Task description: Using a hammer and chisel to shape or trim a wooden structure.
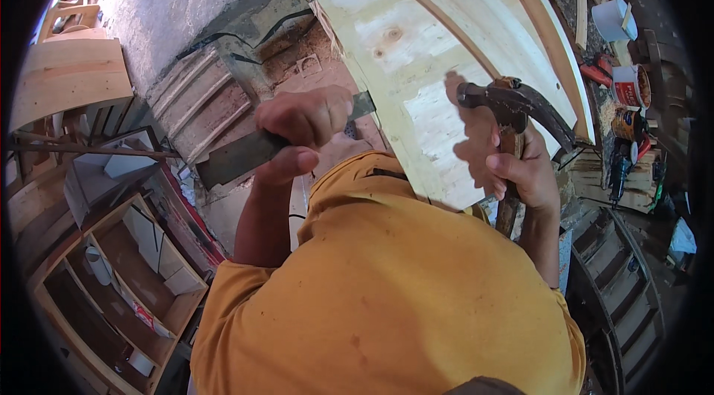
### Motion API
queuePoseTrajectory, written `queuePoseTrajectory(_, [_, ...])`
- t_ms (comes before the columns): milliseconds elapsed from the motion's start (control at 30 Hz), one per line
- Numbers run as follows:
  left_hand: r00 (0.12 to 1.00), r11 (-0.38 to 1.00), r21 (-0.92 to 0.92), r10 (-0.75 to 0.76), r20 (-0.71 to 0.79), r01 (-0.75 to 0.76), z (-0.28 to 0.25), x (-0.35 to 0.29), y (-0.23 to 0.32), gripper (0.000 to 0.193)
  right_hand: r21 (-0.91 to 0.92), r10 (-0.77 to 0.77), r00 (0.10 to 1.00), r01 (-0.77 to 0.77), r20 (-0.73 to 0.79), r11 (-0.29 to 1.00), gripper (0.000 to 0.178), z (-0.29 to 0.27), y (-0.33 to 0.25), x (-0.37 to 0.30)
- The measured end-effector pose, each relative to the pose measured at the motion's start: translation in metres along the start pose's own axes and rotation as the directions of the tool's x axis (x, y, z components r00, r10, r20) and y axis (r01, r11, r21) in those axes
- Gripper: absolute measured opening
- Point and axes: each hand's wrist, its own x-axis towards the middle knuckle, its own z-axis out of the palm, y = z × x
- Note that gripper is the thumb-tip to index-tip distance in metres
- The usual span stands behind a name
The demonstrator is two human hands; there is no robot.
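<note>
My left hand (301,127) is closed round the middle of a long, flat, dark grey bar (236,160). One wide end sticks out on the left of my fist, and the narrower other end reaches toward the plywood edge. What kind of tool it is, I cannot make out. My right hand (529,172) grips a claw hammer (513,105) by its wooden handle, close under the head. The hammer is raised over the plywood sheet (394,45), on which its shadow and my hand's shadow fall. A gap separates the hammer from the bar.
Curved wooden strips (446,23) lie on the plywood. At the right stand a white bucket (614,19), a paint tub (631,86) and a power drill (619,179). A wooden cabinet frame (195,292) is at the lower left, a slatted dark frame (613,276) at the lower right.
</note>
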Motion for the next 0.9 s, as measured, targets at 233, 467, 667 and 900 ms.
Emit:
queuePoseTrajectory(233, [0.985,0.982,0.086,-0.171,0.012,0.170,0.011,0.014,0.011,0.040,-0.113,0.000,1.000,0.000,-0.004,0.994,0.027,-0.001,0.002,-0.002])
queuePoseTrajectory(467, [0.869,0.907,-0.014,-0.407,-0.283,0.420,0.025,0.068,-0.007,0.051,-0.108,-0.001,1.000,0.000,-0.011,0.994,0.028,-0.007,0.011,-0.004])
queuePoseTrajectory(667, [0.974,0.952,0.291,-0.147,0.171,0.092,0.014,0.025,0.005,0.062,-0.027,0.010,1.000,-0.010,0.006,1.000,0.027,-0.004,0.007,-0.005])
queuePoseTrajectory(900, [0.914,0.940,0.092,-0.293,-0.282,0.330,0.017,0.053,0.014,0.058,-0.030,0.059,0.998,-0.059,0.000,0.998,0.027,0.001,0.004,-0.005])
